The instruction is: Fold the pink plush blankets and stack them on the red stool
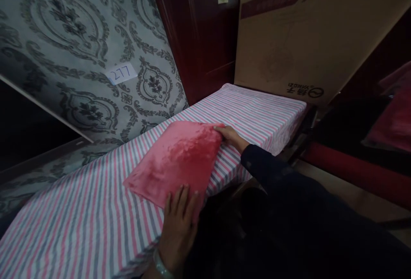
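A flat pink plush cloth (181, 155), roughly square like a cushion cover, lies on a table with a striped cover. Its pile looks ruffled and darker red toward the right. My right hand (230, 137) pinches the far right corner, thumb on top and the other fingers mostly hidden behind it. At the near edge, my left hand (180, 219) rests on the cloth with its fingers stretched out and slightly apart. A pale bangle (161, 265) circles the left wrist.
The striped tablecloth (93, 210) runs along the patterned wall. Behind its far end stands a large cardboard box (289, 43). A paper marked 277 (122, 73) is on the wall. At right, a pink bundle in clear plastic (393, 120) sits above a red bar (353, 172).
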`<state>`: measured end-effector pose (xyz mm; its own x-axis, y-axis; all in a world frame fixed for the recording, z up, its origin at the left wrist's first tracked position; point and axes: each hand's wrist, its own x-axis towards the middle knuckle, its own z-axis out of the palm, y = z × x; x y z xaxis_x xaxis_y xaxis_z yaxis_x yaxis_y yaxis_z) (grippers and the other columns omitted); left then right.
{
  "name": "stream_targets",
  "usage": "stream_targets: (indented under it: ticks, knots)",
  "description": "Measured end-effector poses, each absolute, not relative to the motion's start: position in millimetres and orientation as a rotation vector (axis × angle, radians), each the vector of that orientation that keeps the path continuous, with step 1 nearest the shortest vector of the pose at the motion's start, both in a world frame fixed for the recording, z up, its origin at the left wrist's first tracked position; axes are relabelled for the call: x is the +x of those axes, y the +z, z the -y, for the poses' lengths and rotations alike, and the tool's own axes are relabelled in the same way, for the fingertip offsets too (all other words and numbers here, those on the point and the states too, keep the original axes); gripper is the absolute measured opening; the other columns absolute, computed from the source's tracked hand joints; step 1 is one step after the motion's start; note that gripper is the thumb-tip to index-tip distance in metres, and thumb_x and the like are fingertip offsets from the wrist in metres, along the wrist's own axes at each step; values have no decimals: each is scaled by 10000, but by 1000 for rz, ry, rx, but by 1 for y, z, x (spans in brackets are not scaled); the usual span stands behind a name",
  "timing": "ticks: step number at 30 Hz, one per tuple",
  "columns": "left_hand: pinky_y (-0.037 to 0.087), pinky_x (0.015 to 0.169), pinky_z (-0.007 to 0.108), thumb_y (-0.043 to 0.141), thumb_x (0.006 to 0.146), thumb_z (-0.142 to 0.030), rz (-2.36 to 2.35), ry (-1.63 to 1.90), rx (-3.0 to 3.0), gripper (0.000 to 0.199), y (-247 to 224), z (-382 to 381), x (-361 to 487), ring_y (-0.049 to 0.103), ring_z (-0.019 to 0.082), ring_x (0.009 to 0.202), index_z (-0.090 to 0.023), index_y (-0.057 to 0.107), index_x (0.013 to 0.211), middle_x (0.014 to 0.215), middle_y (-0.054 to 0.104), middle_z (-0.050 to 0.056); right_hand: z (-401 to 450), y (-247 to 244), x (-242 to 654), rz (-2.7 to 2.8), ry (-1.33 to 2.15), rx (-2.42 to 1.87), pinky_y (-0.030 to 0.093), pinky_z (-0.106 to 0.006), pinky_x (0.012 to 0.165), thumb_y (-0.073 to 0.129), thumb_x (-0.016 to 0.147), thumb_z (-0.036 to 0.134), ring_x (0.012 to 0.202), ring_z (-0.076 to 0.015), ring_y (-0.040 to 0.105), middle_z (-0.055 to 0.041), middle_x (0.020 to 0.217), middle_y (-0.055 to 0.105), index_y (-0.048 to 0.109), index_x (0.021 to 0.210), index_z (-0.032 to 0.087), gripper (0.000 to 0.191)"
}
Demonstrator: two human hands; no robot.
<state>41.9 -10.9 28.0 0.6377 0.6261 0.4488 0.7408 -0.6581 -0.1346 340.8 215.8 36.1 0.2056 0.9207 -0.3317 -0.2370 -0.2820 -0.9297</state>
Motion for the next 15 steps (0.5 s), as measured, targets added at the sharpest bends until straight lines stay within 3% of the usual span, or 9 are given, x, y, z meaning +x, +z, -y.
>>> stream_targets:
  ticks: [5, 10, 15]
  knots:
    - [338, 1199, 485, 435, 899, -56, 942, -701, -2466, 531, 28, -2, 23, 533, 264, 1383, -138, 553, 1410, 1362, 672, 150, -236, 54, 338, 753, 1330, -1318, 454, -220, 436, 770, 788, 189, 447, -128, 508, 48, 478, 529, 622, 787, 177, 148]
    - [397, 1144, 507, 475, 901, -29, 850, -931, -2294, 424, 56, -14, 12, 595, 267, 1302, -148, 621, 1281, 1251, 722, 168, -242, 59, 328, 768, 1337, -1142, 567, -232, 600, 721, 847, 265, 598, -128, 625, 28, 677, 661, 663, 953, 190, 142]
    - [470, 1021, 425, 461, 932, -66, 805, -773, -2380, 340, 35, -12, 12, 648, 260, 1195, -152, 660, 1194, 1153, 756, 147, -236, 33, 323, 689, 1367, -1266, 525, -226, 477, 696, 816, 181, 495, -129, 574, 43, 573, 586, 620, 854, 178, 86]
